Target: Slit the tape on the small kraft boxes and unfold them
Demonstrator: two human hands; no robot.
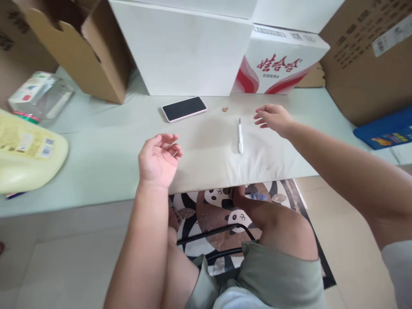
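Observation:
My left hand (160,159) is raised over the front of the table, palm turned up and inward, its fingers loosely curled and apart with nothing in them. My right hand (273,117) hovers to the right, fingers slightly bent and spread, also holding nothing. Closest to it is a slim white pen-shaped tool (240,138) with a narrow dark tip pointing away from me. A phone (184,109) with a black screen and pale edge lies beyond my left hand. Between phone and tool, farther back, rests a small brown scrap (225,109).
White boxes (193,51) and a white-and-red carton (277,64) line the table's back. An open cardboard box (77,51), a clear package (41,96) and a yellow jug (28,150) stand left. A large brown carton (363,77) and blue package (386,128) are right.

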